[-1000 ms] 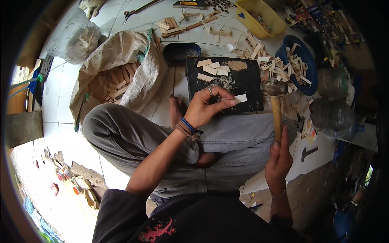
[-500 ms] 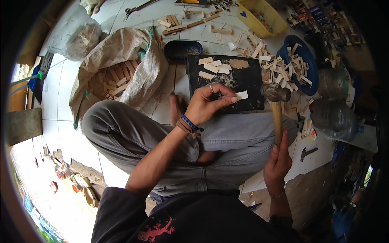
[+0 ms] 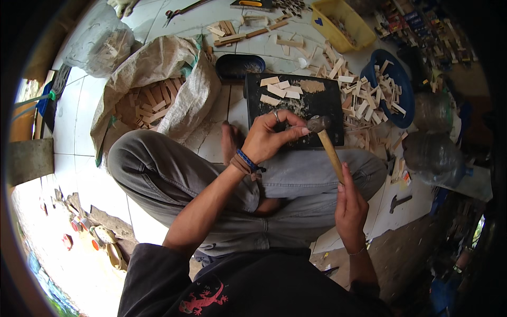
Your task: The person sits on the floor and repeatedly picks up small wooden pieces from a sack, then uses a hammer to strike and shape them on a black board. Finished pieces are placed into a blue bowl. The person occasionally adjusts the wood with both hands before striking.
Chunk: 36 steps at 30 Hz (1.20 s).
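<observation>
**Head view: hammer head down at the dark board**

Head view shows the right hand (image 3: 351,208) closed around a wooden-handled hammer (image 3: 323,138), its head at the dark board (image 3: 296,108). The left hand (image 3: 272,138) pinches something small there, hidden by the fingers. Several cut wood slips lie on the board; many more sit right of it, some in a blue basin (image 3: 393,90). Left of the board gapes a tan sack (image 3: 158,68); behind it, a yellow tub (image 3: 338,21).

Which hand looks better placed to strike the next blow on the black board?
Probably the right hand: it grips the hammer, whose head sits beside the left hand, pinching something small over the black board.
</observation>
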{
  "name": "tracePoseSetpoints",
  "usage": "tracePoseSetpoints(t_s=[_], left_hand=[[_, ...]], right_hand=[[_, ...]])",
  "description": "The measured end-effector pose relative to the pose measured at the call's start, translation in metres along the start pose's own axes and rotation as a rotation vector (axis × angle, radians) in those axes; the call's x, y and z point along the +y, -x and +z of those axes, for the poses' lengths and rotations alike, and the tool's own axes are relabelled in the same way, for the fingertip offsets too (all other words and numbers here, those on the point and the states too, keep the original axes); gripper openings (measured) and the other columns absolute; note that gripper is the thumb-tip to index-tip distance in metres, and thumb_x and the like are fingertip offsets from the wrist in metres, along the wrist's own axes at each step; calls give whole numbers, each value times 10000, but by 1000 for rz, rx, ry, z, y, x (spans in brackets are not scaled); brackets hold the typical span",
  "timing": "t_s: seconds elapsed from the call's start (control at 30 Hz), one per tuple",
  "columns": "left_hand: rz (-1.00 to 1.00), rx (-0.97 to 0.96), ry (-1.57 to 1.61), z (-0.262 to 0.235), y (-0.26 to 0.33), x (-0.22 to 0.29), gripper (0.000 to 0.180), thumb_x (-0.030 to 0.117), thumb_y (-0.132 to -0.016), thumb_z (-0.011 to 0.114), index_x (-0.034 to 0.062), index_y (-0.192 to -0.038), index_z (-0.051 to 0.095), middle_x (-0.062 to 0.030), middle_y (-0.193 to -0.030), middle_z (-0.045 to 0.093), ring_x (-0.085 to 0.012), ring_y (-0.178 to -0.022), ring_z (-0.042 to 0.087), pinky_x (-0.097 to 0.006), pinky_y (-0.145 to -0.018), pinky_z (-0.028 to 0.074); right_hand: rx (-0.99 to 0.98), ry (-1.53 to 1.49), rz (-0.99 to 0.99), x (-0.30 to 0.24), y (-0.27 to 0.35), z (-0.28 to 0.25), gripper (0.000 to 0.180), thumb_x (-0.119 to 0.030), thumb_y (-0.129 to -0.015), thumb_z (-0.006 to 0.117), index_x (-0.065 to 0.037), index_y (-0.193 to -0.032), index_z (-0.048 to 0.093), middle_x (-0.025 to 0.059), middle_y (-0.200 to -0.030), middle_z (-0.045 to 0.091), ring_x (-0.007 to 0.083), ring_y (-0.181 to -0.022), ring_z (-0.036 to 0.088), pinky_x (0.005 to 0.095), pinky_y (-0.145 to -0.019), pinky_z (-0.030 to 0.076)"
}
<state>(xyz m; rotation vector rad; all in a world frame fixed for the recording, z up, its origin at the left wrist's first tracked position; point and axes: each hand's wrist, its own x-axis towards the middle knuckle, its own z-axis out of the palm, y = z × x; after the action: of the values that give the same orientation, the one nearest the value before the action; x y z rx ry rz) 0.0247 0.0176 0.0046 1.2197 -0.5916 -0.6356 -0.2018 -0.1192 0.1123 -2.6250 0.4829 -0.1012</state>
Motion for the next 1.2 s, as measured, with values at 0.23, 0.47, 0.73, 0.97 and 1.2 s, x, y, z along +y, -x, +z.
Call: tracePoseSetpoints(t_s=[0.23,0.47,0.73,0.97,1.2], left_hand=[[107,44,-247,-1,2,7,242,125,-873,842,29,-1067,736,-38,-1049,749,-130,-1007,681,-295,-902,525],[180,35,-254,-2,2,8,341,121,-822,876,33,-1116,727,-47,-1094,756,-147,-1046,690,-319,-924,543],[73,58,-134,-1,3,9,437,49,-859,830,12,-1259,660,-74,-1117,756,-151,-1045,722,-295,-889,585],[136,42,-128,1,5,7,401,45,-875,801,18,-1256,680,-90,-1093,766,-169,-1083,729,-300,-903,590],[187,62,-149,2,5,8,350,18,-905,749,22,-1250,693,-114,-1086,775,-187,-1082,745,-303,-890,595]], right_hand=[[72,-424,314,-7,-20,8,466,-180,-1131,404,-96,-1589,418,116,-1360,650,93,-819,586,256,-716,492],[-19,-540,463,-6,-15,11,467,-187,-1139,389,-117,-1600,414,36,-1157,644,55,-711,435,238,-649,439],[12,-144,161,-3,-6,1,500,-127,-1097,482,-91,-1591,418,156,-1404,637,186,-920,681,319,-750,534],[216,-124,73,-2,-2,-12,511,-81,-1059,548,-51,-1559,449,218,-1442,608,320,-1114,726,376,-881,573],[-83,194,-30,6,-4,-8,510,-91,-1074,518,-2,-1564,410,218,-1419,627,303,-1051,744,363,-861,581]])
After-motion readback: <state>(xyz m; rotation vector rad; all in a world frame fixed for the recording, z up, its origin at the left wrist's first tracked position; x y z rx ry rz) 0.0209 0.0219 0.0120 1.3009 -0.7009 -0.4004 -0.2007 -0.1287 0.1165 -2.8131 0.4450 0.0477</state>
